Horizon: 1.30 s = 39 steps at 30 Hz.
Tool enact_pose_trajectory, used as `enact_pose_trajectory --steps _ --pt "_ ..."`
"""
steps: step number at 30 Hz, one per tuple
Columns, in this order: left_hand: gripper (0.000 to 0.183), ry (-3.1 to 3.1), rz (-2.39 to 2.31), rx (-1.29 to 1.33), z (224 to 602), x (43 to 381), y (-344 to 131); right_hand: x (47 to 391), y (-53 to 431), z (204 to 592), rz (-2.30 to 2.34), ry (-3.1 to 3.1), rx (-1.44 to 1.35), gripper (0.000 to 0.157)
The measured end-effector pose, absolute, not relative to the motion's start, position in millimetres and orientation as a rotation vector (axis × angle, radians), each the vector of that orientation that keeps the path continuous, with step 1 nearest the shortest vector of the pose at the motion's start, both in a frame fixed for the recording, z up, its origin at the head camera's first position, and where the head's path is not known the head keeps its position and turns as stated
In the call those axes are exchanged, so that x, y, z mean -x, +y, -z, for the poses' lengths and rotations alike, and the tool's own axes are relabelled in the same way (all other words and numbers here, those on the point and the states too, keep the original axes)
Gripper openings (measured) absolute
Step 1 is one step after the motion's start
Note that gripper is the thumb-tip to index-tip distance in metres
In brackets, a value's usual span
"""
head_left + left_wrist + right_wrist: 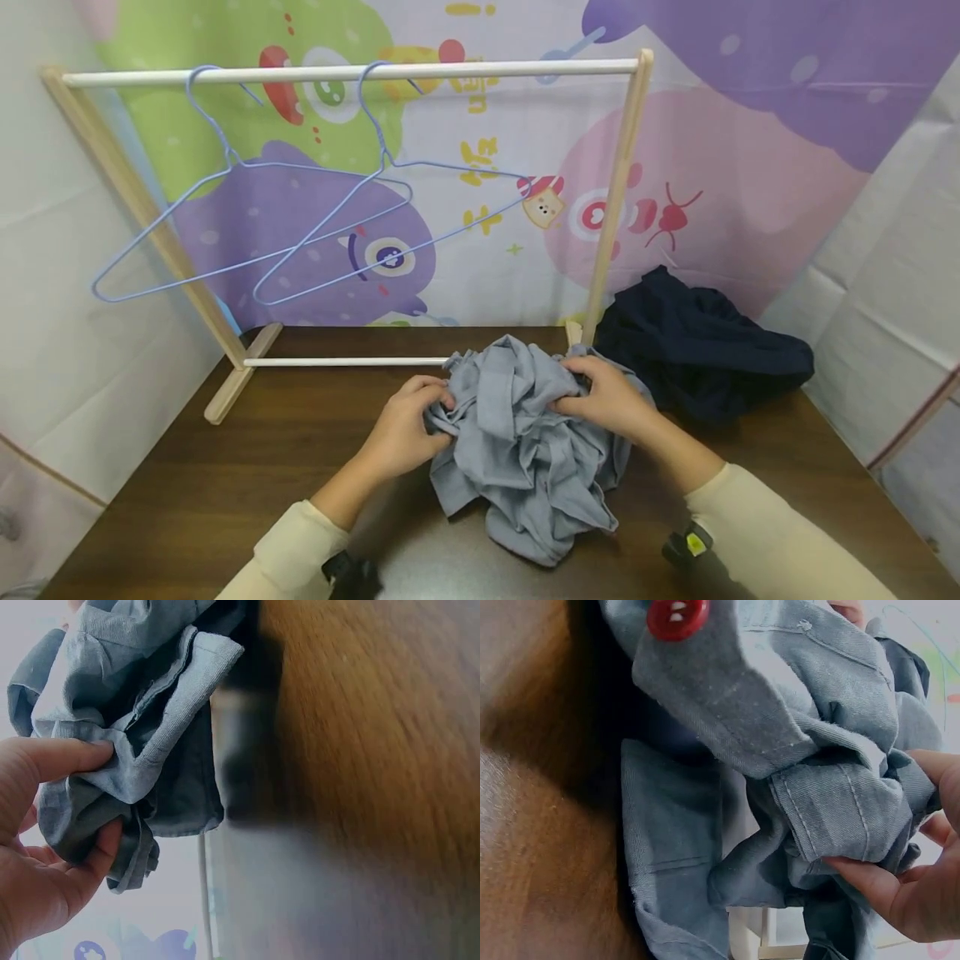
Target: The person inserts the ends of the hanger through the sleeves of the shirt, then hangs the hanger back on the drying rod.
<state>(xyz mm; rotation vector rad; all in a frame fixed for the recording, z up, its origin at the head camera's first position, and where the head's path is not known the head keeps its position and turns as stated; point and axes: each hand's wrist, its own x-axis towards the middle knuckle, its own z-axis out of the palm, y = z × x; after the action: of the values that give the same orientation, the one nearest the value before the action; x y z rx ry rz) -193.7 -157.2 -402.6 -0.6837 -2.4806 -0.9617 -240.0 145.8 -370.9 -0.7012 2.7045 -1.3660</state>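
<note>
Head view: left hand (405,427) and right hand (606,398) pinch opposite sides of grey garment (517,450), bunched over surface (315,421) before rack (487,71); loose folds could slip or tangle, as grips catch little fabric.

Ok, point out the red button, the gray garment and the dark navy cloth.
Red button (677,618): right wrist view, on its face.
Gray garment (517,454): head view, on its crumpled middle.
Dark navy cloth (697,343): head view, on its bunched middle.
</note>
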Motion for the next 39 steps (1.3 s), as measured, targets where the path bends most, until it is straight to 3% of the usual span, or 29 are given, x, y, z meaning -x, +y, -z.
enact_pose_trajectory --steps 10,21,39 --pt "0.035 -2.554 0.959 0.607 413.9 209.4 -160.8 261.9 136.6 383.6 1.329 2.670 0.760 0.045" --pt "0.038 -2.764 0.808 0.575 427.0 217.2 -165.5 279.6 133.8 399.5 1.067 2.718 0.797 0.063" --pt "0.037 -2.889 0.651 0.650 399.9 212.0 -181.0 263.3 142.9 373.8 0.953 2.810 0.744 0.062"
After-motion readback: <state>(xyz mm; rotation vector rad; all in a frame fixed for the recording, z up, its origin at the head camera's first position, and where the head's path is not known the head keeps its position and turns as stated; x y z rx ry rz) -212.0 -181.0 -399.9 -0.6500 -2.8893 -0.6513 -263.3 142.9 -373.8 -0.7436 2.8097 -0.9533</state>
